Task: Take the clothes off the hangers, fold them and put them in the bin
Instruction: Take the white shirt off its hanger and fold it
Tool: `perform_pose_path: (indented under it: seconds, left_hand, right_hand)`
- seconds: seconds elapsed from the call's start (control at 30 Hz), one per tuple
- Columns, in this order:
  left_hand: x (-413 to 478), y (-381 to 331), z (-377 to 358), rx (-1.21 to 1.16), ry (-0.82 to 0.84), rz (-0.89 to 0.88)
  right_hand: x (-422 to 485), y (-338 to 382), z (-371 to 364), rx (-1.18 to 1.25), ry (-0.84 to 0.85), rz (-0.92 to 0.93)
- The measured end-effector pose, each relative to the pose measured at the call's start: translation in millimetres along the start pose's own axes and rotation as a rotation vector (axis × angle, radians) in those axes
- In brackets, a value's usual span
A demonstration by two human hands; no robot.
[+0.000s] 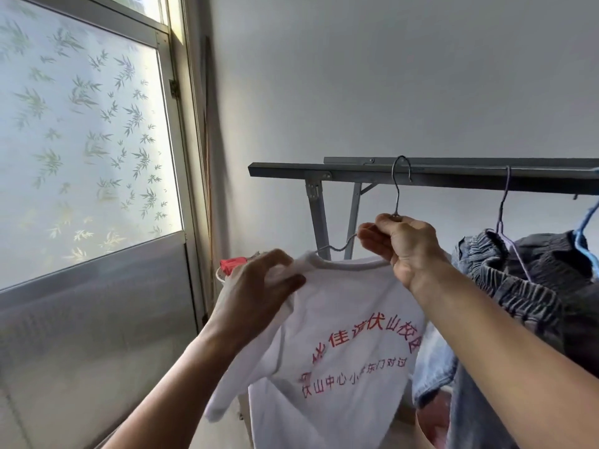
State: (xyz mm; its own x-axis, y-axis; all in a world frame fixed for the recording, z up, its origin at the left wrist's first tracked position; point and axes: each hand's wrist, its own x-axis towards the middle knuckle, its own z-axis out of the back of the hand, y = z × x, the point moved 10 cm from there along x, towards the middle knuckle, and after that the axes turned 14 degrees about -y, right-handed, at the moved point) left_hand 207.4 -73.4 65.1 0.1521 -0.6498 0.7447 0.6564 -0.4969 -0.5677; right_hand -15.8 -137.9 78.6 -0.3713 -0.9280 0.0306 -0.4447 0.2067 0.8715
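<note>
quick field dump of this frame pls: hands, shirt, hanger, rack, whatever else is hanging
left hand: grips the white T-shirt at one shoulder
right hand: grips the wire hanger just below its hook
white T-shirt: red print, collar round the hanger, not yet off
wire hanger: hook at the rack rail; cannot tell if it bears on it
other clothes: dark garments on a purple hanger, right of the shirt

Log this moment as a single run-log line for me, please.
stage: unhanging | left hand: pinches white T-shirt shoulder | right hand: grips wire hanger neck | its hook: at rack rail
</note>
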Motion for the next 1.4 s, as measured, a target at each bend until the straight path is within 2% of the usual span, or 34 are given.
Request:
perform_pose_path:
  seconds: [0.07, 0.1, 0.27, 0.37, 0.43, 0.5, 0.6, 0.77, 0.87, 0.93, 1.0, 1.07, 1.1, 1.23, 1.3, 1.33, 1.4]
  left_hand:
    - [2.4, -6.1, 13.3, 0.074, -0.094, -0.101]
    - [2.3, -2.0, 14.6, 0.066, -0.100, -0.091]
    - [0.0, 30.5, 13.9, -0.246, -0.099, 0.229]
    - [-6.0, 37.7, 8.6, -0.337, -0.079, 0.316]
    - [-10.5, 45.0, 1.7, -0.385, -0.069, 0.379]
    - [-13.2, 57.0, -3.7, -0.345, -0.083, 0.396]
    - [-15.5, 73.9, -5.4, -0.247, -0.109, 0.410]
    - [-15.9, 107.3, 4.5, -0.206, -0.189, 0.479]
    - [-19.2, 110.2, 2.2, -0.267, -0.190, 0.544]
    - [-19.9, 92.9, -5.1, -0.312, -0.136, 0.513]
    - [-21.6, 60.4, -22.9, -0.351, 0.018, 0.426]
    - [-24.4, 28.8, -41.5, -0.267, 0.149, 0.289]
    - [-21.7, 19.1, -46.8, -0.176, 0.138, 0.211]
    - [-9.2, -10.2, -36.6, 0.041, -0.129, -0.030]
    - [-9.9, -24.9, -33.1, 0.197, -0.207, -0.167]
    - [-9.5, -24.2, -31.0, 0.284, -0.231, -0.179]
    - [-5.3, -6.4, -26.9, 0.353, -0.246, -0.076]
  right_hand:
    - [-0.1, 0.2, 3.1, -0.003, -0.013, 0.008]
    - [-0.7, -0.8, 3.7, -0.002, -0.016, -0.001]
    - [0.4, -15.5, 10.2, 0.146, -0.053, -0.159]
    - [-0.6, -20.8, 3.1, 0.233, 0.048, -0.291]
    - [-8.7, -24.2, -3.8, 0.038, 0.168, -0.325]
    - [-22.8, -29.1, -6.9, -0.277, 0.310, -0.330]
    - [-42.9, -17.8, -5.3, -0.647, 0.469, -0.232]
    - [-57.6, 20.2, -1.8, -0.818, 0.578, -0.105]
    - [-60.7, 29.9, 1.9, -0.842, 0.599, -0.086]
    - [-63.8, 32.2, -0.3, -0.825, 0.618, -0.056]
    - [-68.1, 29.9, -5.6, -0.813, 0.639, -0.035]
    - [-72.6, 24.8, -12.3, -0.801, 0.669, -0.034]
    - [-75.1, 22.5, -15.7, -0.801, 0.684, -0.032]
    - [-76.9, 22.5, -20.9, -0.806, 0.693, 0.011]
    - [-75.2, 26.1, -17.1, -0.801, 0.678, 0.015]
    - [-75.1, 26.8, -13.8, -0.804, 0.680, 0.003]
    - [-75.6, 27.4, -5.5, -0.812, 0.695, -0.029]
